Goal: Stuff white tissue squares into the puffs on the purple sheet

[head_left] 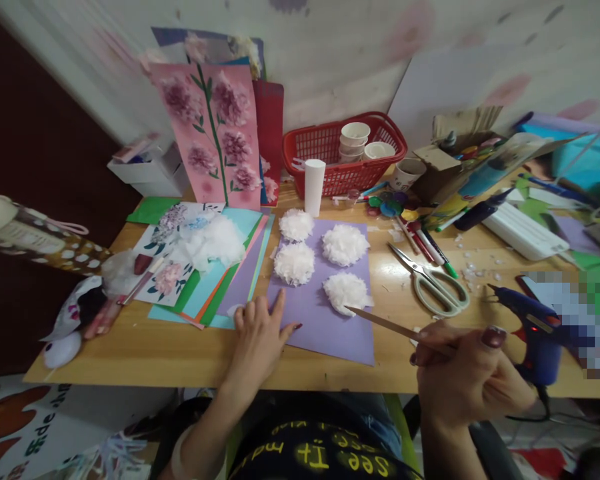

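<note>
My left hand [257, 333] rests with spread fingers on the lower left edge of a purple paper sheet [325, 343]. On that sheet are several white ruffled paper flowers [344, 245]. In my right hand [473, 373] is a slim, brownish pointed stick [385, 325], gripped between thumb and fingers. Its tip meets the lower edge of the lower right flower [347, 292]; whether it presses in, I cannot tell. A white paper roll [314, 189] stands upright behind the sheet. Scissors [433, 283] with pale handles lie to the right, their blades slightly apart.
A blue glue gun [535, 327] is near my right hand. Coloured papers [205, 293] and white tissue [213, 240] lie to the left. Behind stand a pink flower picture [215, 133] and a red basket [340, 177] with paper cups. Markers [425, 243] lie beyond the scissors.
</note>
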The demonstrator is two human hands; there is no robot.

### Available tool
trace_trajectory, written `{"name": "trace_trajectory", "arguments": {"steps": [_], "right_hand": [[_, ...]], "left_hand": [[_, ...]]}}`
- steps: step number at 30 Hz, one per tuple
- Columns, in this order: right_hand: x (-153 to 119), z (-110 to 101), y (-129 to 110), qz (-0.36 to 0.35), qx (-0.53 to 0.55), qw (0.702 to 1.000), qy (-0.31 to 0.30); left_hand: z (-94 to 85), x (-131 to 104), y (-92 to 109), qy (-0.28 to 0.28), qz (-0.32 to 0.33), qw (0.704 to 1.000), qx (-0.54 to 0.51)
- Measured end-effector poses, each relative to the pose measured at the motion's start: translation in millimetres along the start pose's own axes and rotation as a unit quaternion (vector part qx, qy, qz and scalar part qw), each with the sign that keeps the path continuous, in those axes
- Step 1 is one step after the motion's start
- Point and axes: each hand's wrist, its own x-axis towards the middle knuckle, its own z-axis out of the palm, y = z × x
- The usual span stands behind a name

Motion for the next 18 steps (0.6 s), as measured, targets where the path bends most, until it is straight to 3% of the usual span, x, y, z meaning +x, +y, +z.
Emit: {"name": "trace_trajectory", "arguments": {"steps": [3,5,10,14,18], "right_hand": [[0.5,2.1,2.3,-0.007,-0.001,1.000,-0.001],[0.8,3.5,2.1,-0.007,-0.005,1.000,0.005],[2.4,2.7,-1.4,-0.008,0.001,1.000,0.009],[4.5,-2.2,-0.8,-0.047,0.009,0.998,0.041],[5.7,-5.5,2.6,-0.044,0.003,0.998,0.055]], "left_hand": [[-6.1,-16.0,-18.4,0.032,-0.076,0.996,0.038],[-9.8,-22.3,-20.0,0.069,-0.092,0.993,0.026],[-6.5,-7.5,6.6,0.154,-0.001,0.976,-0.152],[3.8,17.4,21.6,0.142,-0.023,0.959,-0.242],[8.6,32.0,24.8,0.103,0.014,0.965,-0.240]]}}
